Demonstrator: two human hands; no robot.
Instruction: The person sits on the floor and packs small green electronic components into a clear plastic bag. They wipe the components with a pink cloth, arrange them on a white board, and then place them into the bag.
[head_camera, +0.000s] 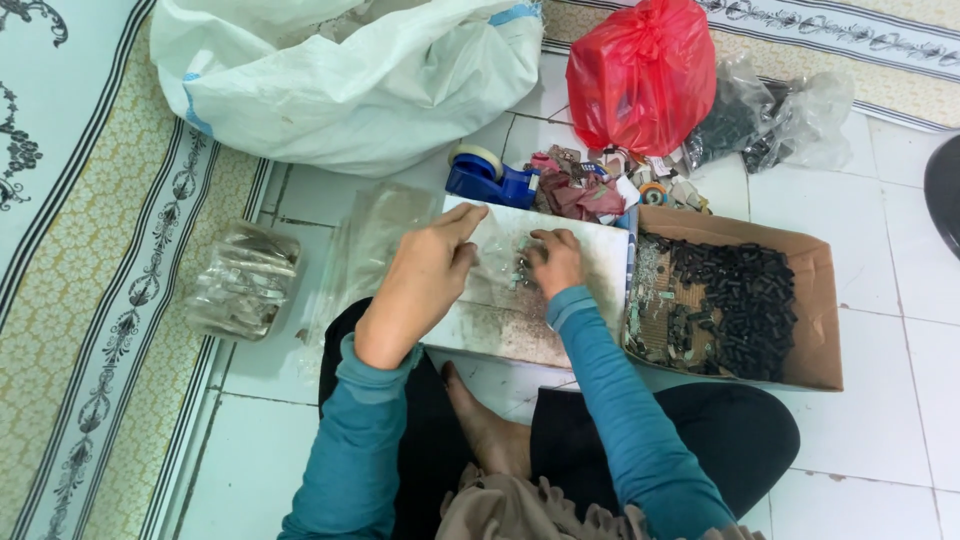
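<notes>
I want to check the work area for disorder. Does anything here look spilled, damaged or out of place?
Yes. The cardboard box of small black parts has a torn, peeling inner bottom with pale scraps lying loose. Crumpled scraps are heaped untidily beside the blue tape dispenser. The white board under the hands is smudged.

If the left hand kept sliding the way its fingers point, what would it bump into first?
Probably the right hand. The left hand points up and to the right across the white board, and only a small clear plastic bag lies between them.
</notes>
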